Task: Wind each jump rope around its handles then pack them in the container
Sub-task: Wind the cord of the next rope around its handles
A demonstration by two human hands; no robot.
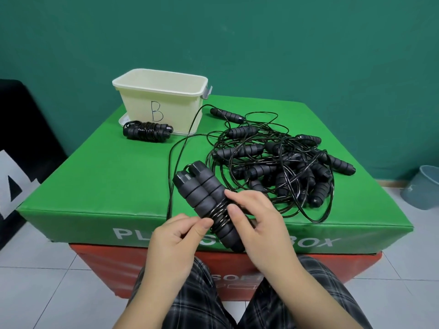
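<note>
The right hand (259,219) grips two ribbed foam handles (204,193) side by side; the left hand (180,236) pinches the glossy black cord (219,216) coiled around them. A wound rope (147,131) lies before the cream tub (161,100) marked B. Tangled ropes (280,162) heap on the green padded worktop (107,174).

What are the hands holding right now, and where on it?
The right hand grips a pair of jump rope handles near their lower end, over the wound coils. The left hand pinches the cord beside them.
</note>
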